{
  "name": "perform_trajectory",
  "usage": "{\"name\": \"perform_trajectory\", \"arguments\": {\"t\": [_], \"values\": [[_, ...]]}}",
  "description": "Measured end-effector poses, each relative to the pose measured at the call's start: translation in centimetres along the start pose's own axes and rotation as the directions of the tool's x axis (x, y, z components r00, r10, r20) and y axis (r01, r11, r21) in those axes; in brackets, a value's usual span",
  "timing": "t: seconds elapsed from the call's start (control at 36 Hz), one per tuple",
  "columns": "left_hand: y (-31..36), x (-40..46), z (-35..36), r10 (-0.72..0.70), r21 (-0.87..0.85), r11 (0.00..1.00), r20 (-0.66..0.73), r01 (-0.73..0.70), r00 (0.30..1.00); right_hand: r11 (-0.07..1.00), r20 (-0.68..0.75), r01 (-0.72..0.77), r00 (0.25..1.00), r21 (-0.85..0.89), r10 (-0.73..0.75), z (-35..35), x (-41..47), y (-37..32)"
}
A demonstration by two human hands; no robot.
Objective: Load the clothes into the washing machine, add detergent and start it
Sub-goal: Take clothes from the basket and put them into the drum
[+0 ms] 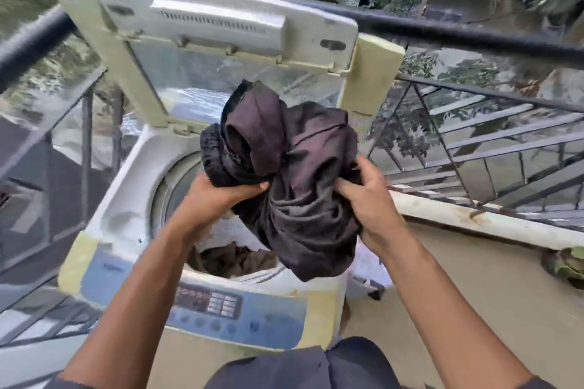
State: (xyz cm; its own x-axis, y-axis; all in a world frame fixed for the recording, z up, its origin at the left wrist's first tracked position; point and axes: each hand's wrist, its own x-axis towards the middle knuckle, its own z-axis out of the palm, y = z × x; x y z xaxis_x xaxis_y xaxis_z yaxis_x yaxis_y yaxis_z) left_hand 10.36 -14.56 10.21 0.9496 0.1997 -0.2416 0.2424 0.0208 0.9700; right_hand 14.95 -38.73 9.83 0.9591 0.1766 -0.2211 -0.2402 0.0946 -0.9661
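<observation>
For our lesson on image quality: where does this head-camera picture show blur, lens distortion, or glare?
Head view: motion blur smears the trees at top left; the wide lens bends the black railing into a curve; daylight glares off the raised lid; the dark clothes stay fairly sharp.

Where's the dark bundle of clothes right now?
Head view, centre: the dark bundle of clothes is held by the left hand and right hand, above the open washing machine.

Both bare forearms reach forward, from 7 and 5 o'clock toward the centre. Left hand sits palm-up, fingers curled into the dark cloth bundle from its 8 o'clock side. Right hand grips the bundle at 4 o'clock, thumb on top, knuckles outward.
</observation>
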Motion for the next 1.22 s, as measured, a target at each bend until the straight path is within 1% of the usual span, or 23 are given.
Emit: {"name": "perform_trajectory", "arguments": {"t": [0.08,0.14,0.17,0.19,0.22,0.25,0.28,0.31,0.33,0.39,0.42,0.44,0.47,0.53,0.61,0.67,0.72,0.83,0.92,1.03,1.11,1.17,1.22], "values": [[0.0,0.0,-3.2,0.053,0.144,0.988,0.008,-0.054,0.999,0.991,0.061,0.111,0.992,-0.077,-0.107,3.9,0.6,0.6],[-0.6,0.2,-5.5,0.067,0.262,0.962,0.063,-0.082,0.996,0.961,0.056,0.185,0.983,-0.204,-0.177,6.0,1.3,1.7],[-1.1,0.4,-6.7,0.069,0.348,0.933,0.090,-0.096,0.994,0.937,0.067,0.218,0.976,-0.273,-0.207,6.9,1.8,2.5],[-1.7,0.7,-7.9,0.043,0.463,0.881,0.121,-0.095,0.992,0.907,0.081,0.240,0.971,-0.345,-0.226,7.7,2.0,3.2],[-2.3,1.1,-8.9,-0.016,0.582,0.809,0.154,-0.078,0.988,0.875,0.093,0.250,0.968,-0.414,-0.233,8.3,2.3,4.0],[-3.4,1.6,-10.1,-0.079,0.691,0.718,0.202,-0.084,0.976,0.834,0.107,0.242,0.970,-0.496,-0.218,8.9,2.5,4.7],[-4.2,1.8,-11.0,-0.183,0.771,0.634,0.228,-0.063,0.956,0.779,0.125,0.217,0.976,-0.589,-0.178,9.3,2.6,5.4],[-5.0,1.9,-11.5,-0.273,0.816,0.576,0.245,-0.046,0.930,0.702,0.154,0.180,0.983,-0.689,-0.101,9.6,2.8,6.0],[-5.9,2.0,-11.9,-0.352,0.844,0.535,0.263,-0.037,0.898,0.603,0.183,0.145,0.983,-0.785,0.001,9.8,3.0,6.6],[-7.4,1.7,-12.0,-0.478,0.866,0.499,0.270,0.006,0.836,0.390,0.203,0.102,0.952,-0.915,0.228,10.0,3.2,7.4],[-8.0,1.5,-12.1,-0.519,0.874,0.486,0.283,0.006,0.806,0.331,0.194,0.087,0.933,-0.940,0.304,10.0,3.3,7.8],[-8.9,1.6,-12.2,-0.548,0.875,0.484,0.305,-0.002,0.779,0.308,0.183,0.074,0.922,-0.948,0.341,10.0,3.1,8.0],[-9.6,1.5,-12.1,-0.565,0.865,0.502,0.329,0.000,0.756,0.301,0.169,0.060,0.921,-0.952,0.351,9.9,2.9,8.1],[-10.6,1.2,-11.7,-0.559,0.835,0.550,0.353,0.017,0.751,0.288,0.134,0.039,0.938,-0.957,0.319,9.8,2.3,8.2],[-10.3,1.0,-10.3,-0.500,0.752,0.655,0.356,0.075,0.790,0.315,0.095,0.011,0.963,-0.949,0.252,9.0,1.4,8.5],[-9.6,1.1,-9.1,-0.452,0.690,0.717,0.348,0.102,0.822,0.373,0.058,-0.019,0.979,-0.928,0.195,8.1,0.8,8.7],[-9.0,1.6,-7.9,-0.385,0.650,0.757,0.370,0.060,0.846,0.432,0.011,-0.048,0.991,-0.900,0.133,7.1,0.2,8.4],[-7.7,2.5,-4.9,-0.247,0.593,0.804,0.406,-0.047,0.880,0.549,-0.108,-0.090,0.994,-0.831,0.001,4.4,-1.2,7.6],[-5.9,2.8,-1.7,-0.169,0.542,0.831,0.463,-0.127,0.870,0.652,-0.216,-0.108,0.973,-0.750,-0.087,1.4,-2.4,7.4],[-4.2,3.4,3.2,-0.096,0.450,0.875,0.519,-0.176,0.849,0.745,-0.353,-0.162,0.930,-0.647,-0.104,-3.9,-3.2,7.4],[-3.1,3.8,7.7,-0.097,0.390,0.908,0.555,-0.155,0.826,0.750,-0.416,-0.198,0.902,-0.631,-0.112,-8.2,-3.4,7.7],[-2.6,4.2,11.0,-0.128,0.349,0.932,0.570,-0.099,0.812,0.759,-0.466,-0.238,0.880,-0.605,-0.096,-10.9,-3.3,8.0],[-2.6,4.8,14.5,-0.162,0.337,0.940,0.580,-0.055,0.798,0.744,-0.498,-0.296,0.866,-0.599,-0.056,-13.6,-2.9,8.6]]}}
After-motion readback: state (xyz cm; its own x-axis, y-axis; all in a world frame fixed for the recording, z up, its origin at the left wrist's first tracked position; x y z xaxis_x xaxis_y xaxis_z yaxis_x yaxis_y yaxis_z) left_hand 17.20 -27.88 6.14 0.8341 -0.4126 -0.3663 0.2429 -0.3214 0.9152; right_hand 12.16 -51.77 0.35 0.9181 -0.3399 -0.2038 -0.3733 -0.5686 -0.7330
